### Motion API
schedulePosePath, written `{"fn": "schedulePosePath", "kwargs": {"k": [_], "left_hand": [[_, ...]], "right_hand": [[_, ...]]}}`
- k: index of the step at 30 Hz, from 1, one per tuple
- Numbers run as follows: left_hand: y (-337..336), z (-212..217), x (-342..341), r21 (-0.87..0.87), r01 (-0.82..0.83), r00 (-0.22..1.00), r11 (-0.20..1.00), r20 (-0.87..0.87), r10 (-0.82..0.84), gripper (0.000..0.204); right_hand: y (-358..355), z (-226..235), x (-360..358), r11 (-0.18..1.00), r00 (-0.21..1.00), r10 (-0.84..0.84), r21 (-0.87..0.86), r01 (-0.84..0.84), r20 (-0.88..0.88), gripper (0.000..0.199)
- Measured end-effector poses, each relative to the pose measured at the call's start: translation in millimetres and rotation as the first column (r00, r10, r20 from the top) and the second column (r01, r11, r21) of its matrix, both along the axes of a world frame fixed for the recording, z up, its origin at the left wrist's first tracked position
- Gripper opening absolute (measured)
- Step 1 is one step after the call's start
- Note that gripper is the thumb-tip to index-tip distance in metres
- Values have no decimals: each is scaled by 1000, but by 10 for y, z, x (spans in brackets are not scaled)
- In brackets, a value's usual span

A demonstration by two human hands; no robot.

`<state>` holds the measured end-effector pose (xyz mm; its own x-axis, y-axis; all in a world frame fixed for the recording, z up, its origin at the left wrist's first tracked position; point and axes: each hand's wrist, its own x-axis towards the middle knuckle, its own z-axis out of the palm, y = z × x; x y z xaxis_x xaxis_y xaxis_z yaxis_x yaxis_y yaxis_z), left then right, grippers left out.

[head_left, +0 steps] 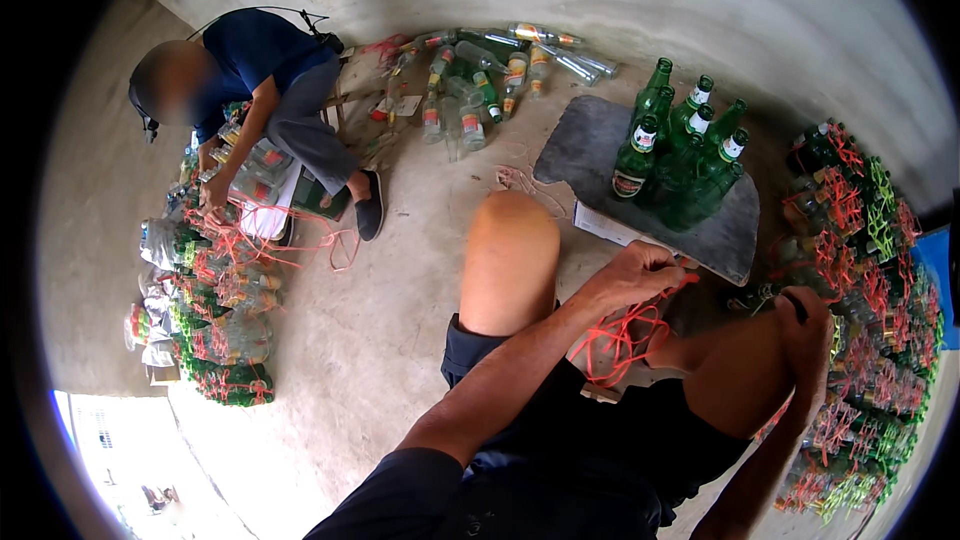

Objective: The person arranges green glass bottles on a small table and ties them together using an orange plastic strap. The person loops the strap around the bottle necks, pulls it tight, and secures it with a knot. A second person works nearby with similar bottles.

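Note:
My left hand (640, 275) is closed on the end of a red plastic string (688, 282) by the near edge of a dark board. Loops of red string (625, 345) lie below that hand, between my legs. My right hand (806, 325) is at my bent right knee, its fingers mostly turned away from view; whether it holds anything I cannot tell. On the dark grey board (575, 140) several green glass bottles (690, 155) stand upright in a tight group. Some have white neck labels. The board rests on something white-sided.
To the right, bottles bundled in red and green string (850, 340) are stacked. Loose bottles (470, 90) lie along the wall. At the left, a person (265, 90) bends over bottles and red string, beside more tied bundles (225, 310). Pale string (525, 180) lies on the concrete floor (360, 310).

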<state>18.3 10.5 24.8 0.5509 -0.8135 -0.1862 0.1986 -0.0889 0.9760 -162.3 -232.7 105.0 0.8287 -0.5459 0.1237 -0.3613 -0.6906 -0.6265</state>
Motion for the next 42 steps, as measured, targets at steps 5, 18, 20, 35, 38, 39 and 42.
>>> {"fn": "schedulePosePath", "kwargs": {"k": [5,18,20,35,38,39,42], "left_hand": [[-15,-117,-5,-11,-16,1000,1000,10,16,24],[-19,-185,-24,-92,-51,998,994,-30,49,21],[-20,-228,-16,-85,-49,999,995,-17,48,21],[34,-100,-16,-62,-12,999,998,-36,10,21],[28,-109,-31,-64,-6,999,998,-55,2,21],[27,-107,-35,-56,-5,998,998,-63,2,22],[42,-99,-52,-64,3,998,998,-56,-6,19]], "right_hand": [[6,1,1,1000,1000,19,15,-19,4,18],[36,17,4,1000,1000,-3,15,4,-17,20],[21,-5,5,1000,1000,-1,19,1,-17,20],[33,-32,24,998,999,44,-53,-46,-31,23],[368,162,159,978,983,147,-129,-161,-109,33],[504,219,224,964,971,191,-160,-213,-145,37],[715,76,380,917,917,399,-13,-399,15,50]]}}
